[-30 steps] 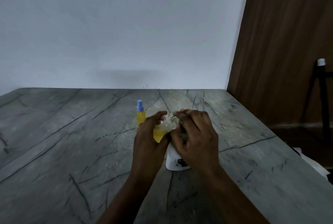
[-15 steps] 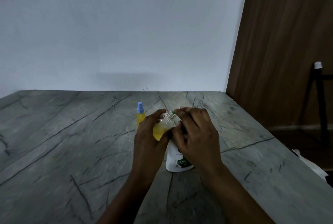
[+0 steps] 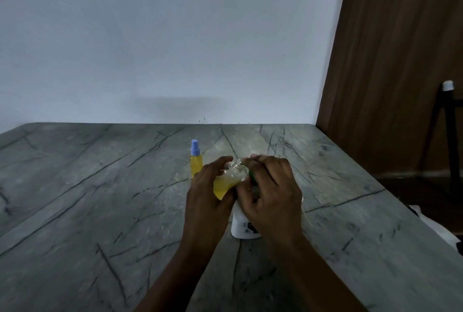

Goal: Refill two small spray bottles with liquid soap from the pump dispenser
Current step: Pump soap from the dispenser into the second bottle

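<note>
The left hand (image 3: 208, 194) grips the uncapped spray bottle (image 3: 226, 181), tilted, its neck beside the right hand (image 3: 270, 191), which curls over the pump dispenser (image 3: 241, 226) (base showing below the palm). Pressing with neck and spout (image 3: 251, 175) misaligned would likely spill. The capped bottle (image 3: 196, 161) stands just beyond the left hand.

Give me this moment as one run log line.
left hand holds open bottle tilted | right hand grips pump dispenser | capped bottle upright on table

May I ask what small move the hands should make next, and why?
Probably press the pump dispenser down with the right hand: the left hand holds the uncapped bottle, only part full, tilted with its neck at the green nozzle.
</note>
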{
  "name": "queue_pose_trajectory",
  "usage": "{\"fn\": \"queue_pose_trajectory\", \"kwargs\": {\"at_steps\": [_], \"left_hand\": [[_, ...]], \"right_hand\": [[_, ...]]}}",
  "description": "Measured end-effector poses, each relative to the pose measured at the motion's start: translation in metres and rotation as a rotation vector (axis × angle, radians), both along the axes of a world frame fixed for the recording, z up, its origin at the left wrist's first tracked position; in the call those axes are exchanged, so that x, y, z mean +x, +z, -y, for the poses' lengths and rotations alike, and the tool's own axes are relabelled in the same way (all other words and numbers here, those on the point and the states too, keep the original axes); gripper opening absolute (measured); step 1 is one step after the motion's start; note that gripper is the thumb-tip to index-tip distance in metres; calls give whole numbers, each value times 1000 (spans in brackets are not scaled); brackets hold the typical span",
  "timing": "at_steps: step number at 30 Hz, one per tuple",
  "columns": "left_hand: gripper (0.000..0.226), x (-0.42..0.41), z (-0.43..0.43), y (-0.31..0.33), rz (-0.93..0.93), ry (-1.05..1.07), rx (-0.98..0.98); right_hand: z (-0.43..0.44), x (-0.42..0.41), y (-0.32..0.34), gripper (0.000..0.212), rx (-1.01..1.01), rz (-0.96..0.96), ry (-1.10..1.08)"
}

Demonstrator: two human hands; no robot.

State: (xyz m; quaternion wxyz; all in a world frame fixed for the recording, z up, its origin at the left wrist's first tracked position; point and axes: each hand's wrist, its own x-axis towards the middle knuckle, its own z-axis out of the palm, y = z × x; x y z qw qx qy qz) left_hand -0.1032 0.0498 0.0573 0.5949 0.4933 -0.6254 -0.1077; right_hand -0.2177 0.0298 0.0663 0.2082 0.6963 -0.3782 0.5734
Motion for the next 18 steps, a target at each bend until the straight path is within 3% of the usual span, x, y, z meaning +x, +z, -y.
{"fn": "queue_pose_trajectory", "kwargs": {"at_steps": [18], "left_hand": [[46, -3, 0, 7, -15, 13, 9]], "right_hand": [[-2, -8, 16, 33, -6, -116, -9]]}}
